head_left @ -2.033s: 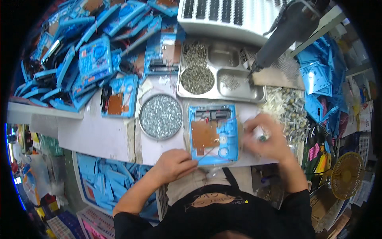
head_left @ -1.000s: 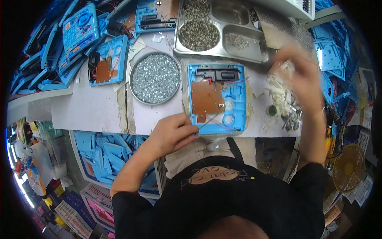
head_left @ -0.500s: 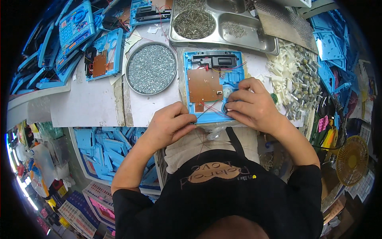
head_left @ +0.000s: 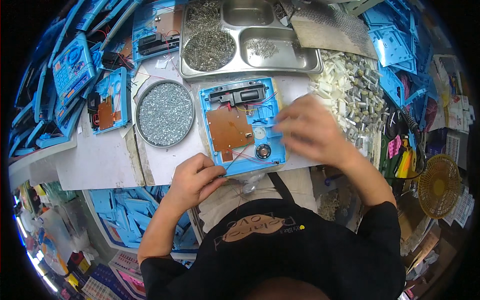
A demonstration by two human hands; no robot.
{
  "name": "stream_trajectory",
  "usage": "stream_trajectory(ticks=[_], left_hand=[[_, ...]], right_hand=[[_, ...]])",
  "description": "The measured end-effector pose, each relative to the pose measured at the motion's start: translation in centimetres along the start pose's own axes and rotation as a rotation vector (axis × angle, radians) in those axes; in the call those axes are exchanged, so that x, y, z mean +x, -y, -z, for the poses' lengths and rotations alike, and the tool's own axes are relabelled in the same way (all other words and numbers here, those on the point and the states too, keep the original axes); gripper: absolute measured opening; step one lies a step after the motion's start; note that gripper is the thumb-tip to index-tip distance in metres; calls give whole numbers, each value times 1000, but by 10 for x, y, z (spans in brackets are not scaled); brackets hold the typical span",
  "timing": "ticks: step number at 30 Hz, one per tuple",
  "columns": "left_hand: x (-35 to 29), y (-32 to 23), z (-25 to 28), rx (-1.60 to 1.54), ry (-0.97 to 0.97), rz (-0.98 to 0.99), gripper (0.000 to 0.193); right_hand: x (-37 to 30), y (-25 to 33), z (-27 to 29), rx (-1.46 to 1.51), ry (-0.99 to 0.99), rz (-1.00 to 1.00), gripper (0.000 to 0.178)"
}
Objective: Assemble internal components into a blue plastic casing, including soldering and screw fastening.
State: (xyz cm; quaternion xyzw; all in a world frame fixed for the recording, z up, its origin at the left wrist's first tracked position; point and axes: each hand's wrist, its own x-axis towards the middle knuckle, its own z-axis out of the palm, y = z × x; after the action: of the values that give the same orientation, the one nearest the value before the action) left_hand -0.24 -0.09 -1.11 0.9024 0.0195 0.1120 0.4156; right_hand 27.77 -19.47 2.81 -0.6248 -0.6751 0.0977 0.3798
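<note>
A blue plastic housing (head_left: 242,169) lies open-side up in front of me, slightly tilted. Inside it are a brown circuit board (head_left: 227,129), a black speaker box (head_left: 244,94) along the far edge, thin wires, and a small round speaker (head_left: 262,151) near the right front corner. My left hand (head_left: 196,181) rests at the near left corner of the housing, thumb and forefinger pressed together; a thin dark wire runs by the fingertips, and what they pinch is hidden. My right hand (head_left: 312,131), smeared by motion, hovers at the housing's right edge.
A round tray of small screws (head_left: 166,114) stands left of the housing. Behind is a steel compartment tray (head_left: 250,71) with small metal parts. White and grey pieces (head_left: 350,92) are heaped at right. More blue housings (head_left: 111,102) crowd the left; a crate of blue parts (head_left: 132,207) sits below.
My right hand has lifted off the housing's right front part, uncovering the round speaker. My left hand stays at the near left corner. The whole view has shifted, the bench appearing lower and further left.
</note>
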Motion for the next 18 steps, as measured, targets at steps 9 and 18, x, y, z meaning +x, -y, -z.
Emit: stream_trajectory(ticks=[9, 18], left_hand=[[6, -8, 10, 58, 68, 3, 28], [91, -51, 80, 51, 413, 51, 23]], right_hand=[[-23, -34, 50, -679, 57, -332, 16], [-43, -3, 64, 377, -365, -708, 5]])
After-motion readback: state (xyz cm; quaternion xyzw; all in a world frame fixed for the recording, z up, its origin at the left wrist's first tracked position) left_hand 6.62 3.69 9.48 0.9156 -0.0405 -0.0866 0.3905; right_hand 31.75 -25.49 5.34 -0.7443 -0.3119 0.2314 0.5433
